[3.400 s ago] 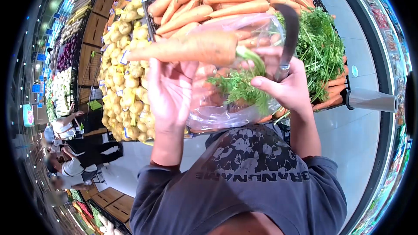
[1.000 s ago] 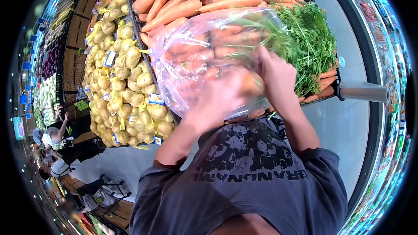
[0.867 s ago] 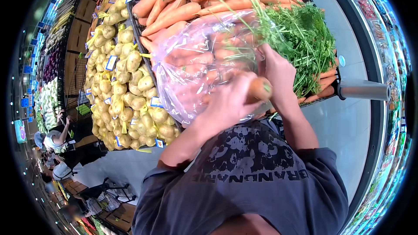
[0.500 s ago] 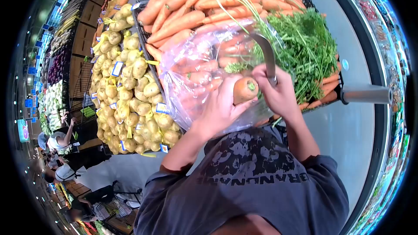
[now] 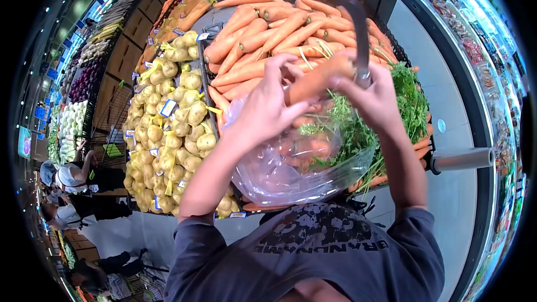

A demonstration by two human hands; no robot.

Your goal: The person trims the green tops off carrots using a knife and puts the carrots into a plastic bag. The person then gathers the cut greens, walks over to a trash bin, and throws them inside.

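A thick orange carrot (image 5: 320,81) lies slantwise between my two hands above the produce. My left hand (image 5: 267,100) has its fingers and thumb around the carrot's lower left end. My right hand (image 5: 373,94) grips a curved knife (image 5: 361,33), blade pointing up and away from me; its handle is mostly hidden in the palm. The right thumb and fingers also touch the carrot's top end. Below the hands lies a clear plastic bag (image 5: 296,182), loosely spread over carrots and greens. Cut carrot greens (image 5: 411,92) are heaped on the right, partly behind my right forearm.
Loose carrots (image 5: 279,36) fill the bin ahead. On the left are potatoes in yellow net bags (image 5: 179,114). A roll on a holder (image 5: 461,159) sticks out at right. Refrigerated shelves (image 5: 475,50) stand beyond it. Several people and a shopping cart (image 5: 109,128) are at far left.
Both hands and the carrot have moved up, away from my body. The carrot has turned from end-on to sideways, and the right hand now touches it. The bag shows lower and flatter.
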